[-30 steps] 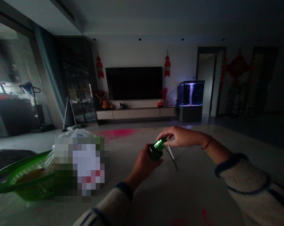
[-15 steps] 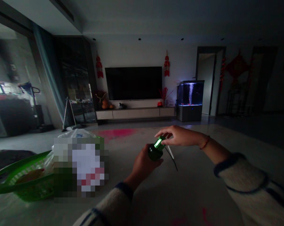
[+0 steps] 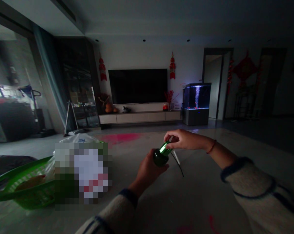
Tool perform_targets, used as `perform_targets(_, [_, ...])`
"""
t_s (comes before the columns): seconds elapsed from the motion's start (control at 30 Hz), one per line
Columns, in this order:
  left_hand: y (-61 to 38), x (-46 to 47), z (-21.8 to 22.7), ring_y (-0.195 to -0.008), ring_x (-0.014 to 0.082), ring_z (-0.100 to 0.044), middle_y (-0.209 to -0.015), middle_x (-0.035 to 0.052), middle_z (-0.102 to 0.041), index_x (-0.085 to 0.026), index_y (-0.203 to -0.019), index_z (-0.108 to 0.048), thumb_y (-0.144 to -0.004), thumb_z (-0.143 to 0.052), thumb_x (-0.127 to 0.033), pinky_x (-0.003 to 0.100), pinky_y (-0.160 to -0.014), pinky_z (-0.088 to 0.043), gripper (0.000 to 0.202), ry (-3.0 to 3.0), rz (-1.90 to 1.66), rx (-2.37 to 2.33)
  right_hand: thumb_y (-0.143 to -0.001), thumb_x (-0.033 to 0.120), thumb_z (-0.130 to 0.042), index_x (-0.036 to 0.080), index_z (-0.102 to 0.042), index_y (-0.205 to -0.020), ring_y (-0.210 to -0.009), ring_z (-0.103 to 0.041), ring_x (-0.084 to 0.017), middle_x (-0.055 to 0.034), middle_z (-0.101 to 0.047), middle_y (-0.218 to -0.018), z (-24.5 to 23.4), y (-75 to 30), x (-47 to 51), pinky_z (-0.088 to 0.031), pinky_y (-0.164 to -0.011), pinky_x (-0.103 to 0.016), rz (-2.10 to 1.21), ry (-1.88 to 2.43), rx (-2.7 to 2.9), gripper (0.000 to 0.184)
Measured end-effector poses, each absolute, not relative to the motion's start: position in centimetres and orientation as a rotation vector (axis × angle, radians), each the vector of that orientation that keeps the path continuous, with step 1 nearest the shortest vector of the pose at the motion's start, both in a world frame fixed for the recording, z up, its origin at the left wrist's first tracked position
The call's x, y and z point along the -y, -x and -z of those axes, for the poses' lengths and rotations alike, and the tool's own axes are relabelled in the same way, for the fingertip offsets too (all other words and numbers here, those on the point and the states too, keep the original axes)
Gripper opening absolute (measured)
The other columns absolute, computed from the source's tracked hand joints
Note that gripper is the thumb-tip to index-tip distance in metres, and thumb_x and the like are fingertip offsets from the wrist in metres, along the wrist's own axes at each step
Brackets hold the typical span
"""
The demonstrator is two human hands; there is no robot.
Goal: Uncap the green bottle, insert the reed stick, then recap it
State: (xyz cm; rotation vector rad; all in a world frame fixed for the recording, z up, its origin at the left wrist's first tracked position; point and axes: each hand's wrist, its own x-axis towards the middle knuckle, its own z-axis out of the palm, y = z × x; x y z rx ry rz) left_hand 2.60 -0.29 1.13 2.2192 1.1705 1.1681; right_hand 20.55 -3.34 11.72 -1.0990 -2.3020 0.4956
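My left hand (image 3: 147, 172) is wrapped around the body of a dark green glass bottle (image 3: 160, 158). The bottle tilts, its shiny green foil neck (image 3: 164, 148) pointing up and right. My right hand (image 3: 184, 139) comes in from the right, its thumb and fingers pinching the tip of that neck. Below the neck, a thin white stick (image 3: 176, 158) and a thin black strip (image 3: 177, 165) stick out, and their upper ends are hidden behind the bottle and fingers.
A green plastic basket (image 3: 22, 191) and a white plastic bag (image 3: 80, 138) sit at lower left, partly behind a pixelated patch (image 3: 83, 172). A TV (image 3: 137, 86), low cabinet (image 3: 139, 117), lit aquarium (image 3: 196, 97) and tripod (image 3: 71, 118) stand far ahead.
My right hand has slid slightly toward the tip of the bottle neck, its fingers closing more tightly there. The left hand and bottle have barely moved.
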Motion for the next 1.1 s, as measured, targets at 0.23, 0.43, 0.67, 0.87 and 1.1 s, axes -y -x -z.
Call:
perform_targets(0.23, [-2.77, 0.29, -1.09, -0.068, 0.0135, -0.053, -0.08, 0.0013, -0.059, -0.017, -0.098, -0.045, -0.053, -0.069, -0.038, 0.025, -0.059, -0.04, 0.055, -2.163, -1.164, -1.125, -0.078, 0.037, -0.051, 0.016, -0.06, -0.095, -0.058, -0.048, -0.008, -0.0032, -0.062, -0.083, -11.8, -20.51, 2.99, -0.036, -0.052, -0.021, -0.368, 1.135, 2.296, 0.029])
perform_targets(0.43, [-2.74, -0.14, -0.67, -0.071, 0.0141, -0.054, -0.084, 0.0022, -0.059, -0.018, -0.1, -0.044, -0.053, -0.069, -0.036, 0.025, -0.061, -0.04, 0.056, -2.17, -1.176, -1.104, -0.076, 0.026, -0.054, 0.016, -0.059, -0.099, -0.07, -0.055, -0.011, -0.0041, -0.063, -0.086, -11.9, -20.65, 3.22, -0.042, -0.061, -0.023, -0.414, 1.059, 2.37, 0.026])
perform_targets(0.67, [-2.51, -0.09, -0.73, -0.071, 0.0143, -0.054, -0.083, 0.0021, -0.06, -0.018, -0.099, -0.044, -0.054, -0.069, -0.035, 0.025, -0.061, -0.041, 0.055, -2.195, -1.158, -1.102, -0.075, 0.015, -0.052, 0.017, -0.06, -0.097, -0.091, -0.054, -0.013, -0.0039, -0.06, -0.101, -12.23, -20.8, 3.86, -0.041, -0.081, -0.026, -0.33, 0.939, 2.52, 0.024])
perform_targets(0.87, [-2.52, -0.22, -0.68, -0.072, 0.0145, -0.055, -0.084, 0.0022, -0.059, -0.018, -0.1, -0.044, -0.054, -0.069, -0.037, 0.026, -0.062, -0.041, 0.056, -2.185, -1.178, -1.105, -0.075, 0.027, -0.056, 0.017, -0.051, -0.111, -0.092, -0.054, -0.014, -0.0062, -0.059, -0.103, -11.93, -20.55, 3.69, -0.042, -0.08, -0.027, -0.393, 1.028, 2.423, 0.038])
perform_targets(1.1, [-2.47, -0.07, -0.92, -0.073, 0.0154, -0.055, -0.083, 0.0025, -0.059, -0.018, -0.099, -0.044, -0.054, -0.069, -0.037, 0.027, -0.063, -0.041, 0.055, -2.197, -1.173, -1.122, -0.076, 0.037, -0.054, 0.016, -0.054, -0.103, -0.072, -0.056, -0.013, -0.0054, -0.062, -0.084, -11.37, -20.25, 3.29, -0.043, -0.065, -0.026, -0.256, 1.216, 2.35, 0.035])
